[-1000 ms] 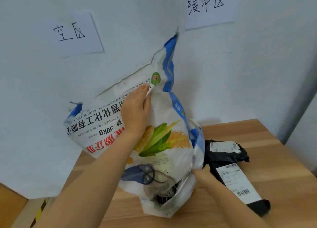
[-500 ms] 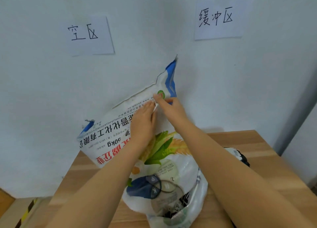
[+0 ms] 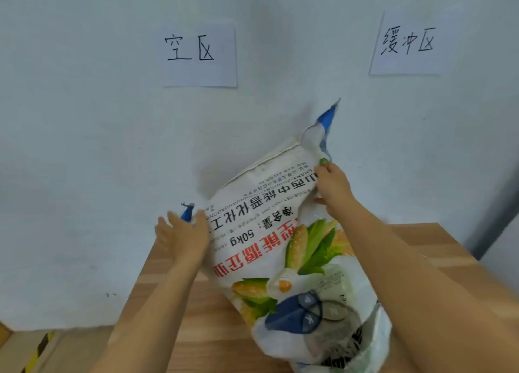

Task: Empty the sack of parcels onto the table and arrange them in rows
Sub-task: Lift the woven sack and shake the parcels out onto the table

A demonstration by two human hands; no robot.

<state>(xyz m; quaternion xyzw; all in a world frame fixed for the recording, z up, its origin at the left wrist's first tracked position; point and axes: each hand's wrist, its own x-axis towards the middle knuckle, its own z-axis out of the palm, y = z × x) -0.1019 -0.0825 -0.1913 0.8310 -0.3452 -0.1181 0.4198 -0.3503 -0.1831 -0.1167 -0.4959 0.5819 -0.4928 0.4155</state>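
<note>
A large white woven sack [image 3: 280,232] printed with corn and red and black lettering stands upside down on the wooden table [image 3: 174,316], its sewn bottom edge up against the wall. My left hand [image 3: 182,232] is at the sack's left blue corner, fingers curling round it. My right hand [image 3: 332,186] pinches the sack near its right upper corner. The sack's mouth hangs low at the bottom right, with dark parcels [image 3: 341,347] showing through it. No parcel on the table is visible past my right arm.
The white wall behind carries two paper signs with handwritten characters, one sign [image 3: 200,54] at the centre left and another sign [image 3: 407,43] at the upper right. A cardboard box with yellow-black tape [image 3: 33,350] sits below the table's left edge.
My left hand has slid from the sack's top middle to its left corner. My right hand stays near the top right. The view has shifted left, so the black parcels are out of sight.
</note>
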